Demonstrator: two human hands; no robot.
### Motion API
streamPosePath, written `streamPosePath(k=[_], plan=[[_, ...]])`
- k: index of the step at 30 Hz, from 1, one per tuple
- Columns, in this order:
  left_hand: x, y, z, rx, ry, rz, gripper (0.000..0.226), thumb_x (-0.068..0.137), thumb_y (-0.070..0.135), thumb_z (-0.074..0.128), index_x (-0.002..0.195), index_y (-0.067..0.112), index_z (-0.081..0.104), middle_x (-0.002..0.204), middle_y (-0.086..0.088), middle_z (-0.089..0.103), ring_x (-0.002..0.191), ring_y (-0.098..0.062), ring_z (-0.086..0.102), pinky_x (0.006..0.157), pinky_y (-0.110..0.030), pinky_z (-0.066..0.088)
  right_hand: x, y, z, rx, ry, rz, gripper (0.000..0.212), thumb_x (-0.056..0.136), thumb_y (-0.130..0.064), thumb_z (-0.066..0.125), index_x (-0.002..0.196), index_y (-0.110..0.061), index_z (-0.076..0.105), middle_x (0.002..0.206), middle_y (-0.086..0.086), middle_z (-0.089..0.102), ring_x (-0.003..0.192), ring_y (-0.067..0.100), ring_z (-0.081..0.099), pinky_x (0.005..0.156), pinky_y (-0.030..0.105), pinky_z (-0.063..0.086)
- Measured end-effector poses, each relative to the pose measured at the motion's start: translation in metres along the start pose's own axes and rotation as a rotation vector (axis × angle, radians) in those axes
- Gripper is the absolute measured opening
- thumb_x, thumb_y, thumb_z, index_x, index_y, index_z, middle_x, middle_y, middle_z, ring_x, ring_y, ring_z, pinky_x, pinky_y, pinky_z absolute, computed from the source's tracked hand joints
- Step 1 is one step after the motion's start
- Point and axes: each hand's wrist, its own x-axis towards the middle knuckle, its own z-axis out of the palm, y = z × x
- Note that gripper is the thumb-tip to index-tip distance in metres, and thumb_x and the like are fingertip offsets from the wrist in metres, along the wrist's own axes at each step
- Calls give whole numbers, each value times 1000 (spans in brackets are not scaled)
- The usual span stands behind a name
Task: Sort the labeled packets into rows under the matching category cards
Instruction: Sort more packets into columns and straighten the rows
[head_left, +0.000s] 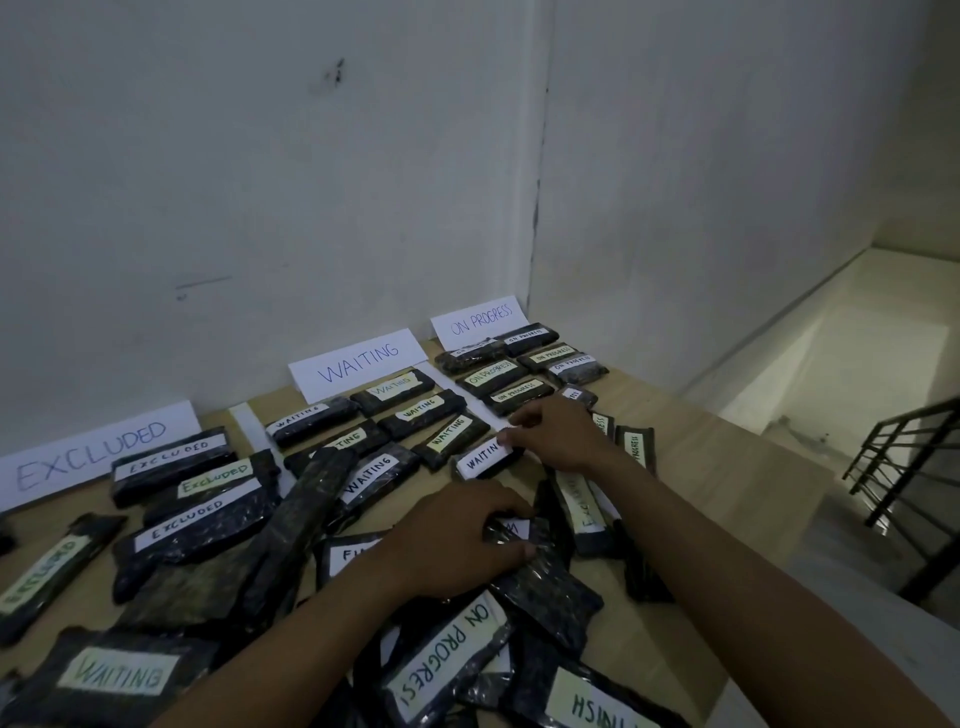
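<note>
**newbie:** how do you keep the rows tidy?

**me:** Nearest me, my left hand (457, 540) grips the next packet (511, 530) on the counter (701, 467). Further out, my right hand (556, 436) pinches the end of a WAITING packet (480, 457). I'd square it against its neighbour, in line under the WAITING card (358, 364).

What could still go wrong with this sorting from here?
1. The right hand holds a WAITING packet close to the ON PROGRESS row, so the rows could blur together.
2. The left hand grips a half-hidden packet in the overlapping pile; pulling may drag neighbours.
3. The outermost packet could slide off the table toward the stairwell.
</note>
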Motion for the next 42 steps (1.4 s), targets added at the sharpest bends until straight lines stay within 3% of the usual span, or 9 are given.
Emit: streamPosePath(k=[5, 9, 13, 16, 18, 22, 30, 37, 42], plan=[[0, -9, 1, -58, 17, -26, 38, 82, 55, 62, 116, 38, 61, 114, 21, 58, 103, 4, 53, 92, -29, 47, -8, 21, -36, 22, 144, -51, 22, 83, -12, 64, 102, -22, 70, 98, -5, 66, 89, 10, 60, 65, 12, 39], [1, -6, 1, -6, -23, -8, 52, 88, 52, 59, 136, 40, 44, 140, 22, 43, 125, 1, 41, 103, -18, 33, -19, 58, -73, -152, 6, -18, 43, 82, -2, 60, 116, -28, 66, 125, -7, 59, 110, 11, 51, 79, 20, 38], [4, -6, 3, 87, -113, 35, 55, 93, 52, 49, 145, 45, 29, 153, 22, 27, 138, -7, 26, 112, -25, 23, -32, 91, -72, -280, -194, -8, 46, 86, -17, 66, 129, -30, 57, 141, 1, 50, 125, 19, 48, 94, 20, 32], [5, -6, 4, 123, -164, 21, 50, 95, 53, 43, 143, 48, 30, 123, 22, 42, 109, -10, 36, 94, -27, 33, -33, 102, -60, -333, -74, -12, 41, 89, -37, 62, 129, -37, 56, 131, 4, 56, 117, 24, 51, 94, 29, 39], [4, -6, 4, 121, -160, 1, 49, 95, 55, 43, 142, 51, 31, 108, 15, 38, 99, -10, 35, 86, -26, 33, -33, 99, -52, -385, 26, 13, 38, 88, -44, 59, 126, -41, 57, 124, 5, 56, 115, 29, 48, 95, 37, 42], [4, -10, 5, 97, -158, -23, 49, 91, 61, 43, 139, 55, 31, 110, 10, 40, 102, -12, 39, 85, -27, 35, -35, 84, -37, -419, 118, 86, 37, 89, -46, 56, 125, -38, 57, 122, 6, 52, 116, 30, 41, 94, 42, 42], [7, -14, 5, 39, -173, -49, 50, 88, 63, 47, 136, 56, 35, 121, 12, 42, 114, -15, 41, 100, -31, 36, -20, 106, -59, -367, 167, 252, 42, 94, -41, 51, 135, -31, 52, 139, 11, 48, 128, 35, 38, 98, 43, 41], [8, -19, 12, 33, -134, -67, 65, 70, 79, 31, 133, 62, 31, 119, 11, 44, 108, -13, 41, 95, -30, 38, 51, 164, -75, -583, 6, 301, 57, 87, -53, 27, 138, -34, 45, 141, 5, 50, 124, 34, 44, 96, 42, 34], [8, -20, 12, 21, -124, -62, 55, 80, 72, 42, 134, 61, 31, 117, 12, 43, 105, -12, 40, 91, -28, 39, 85, 177, -70, -676, -39, 218, 53, 85, -53, 23, 127, -35, 52, 142, 0, 49, 121, 33, 44, 89, 37, 30]])
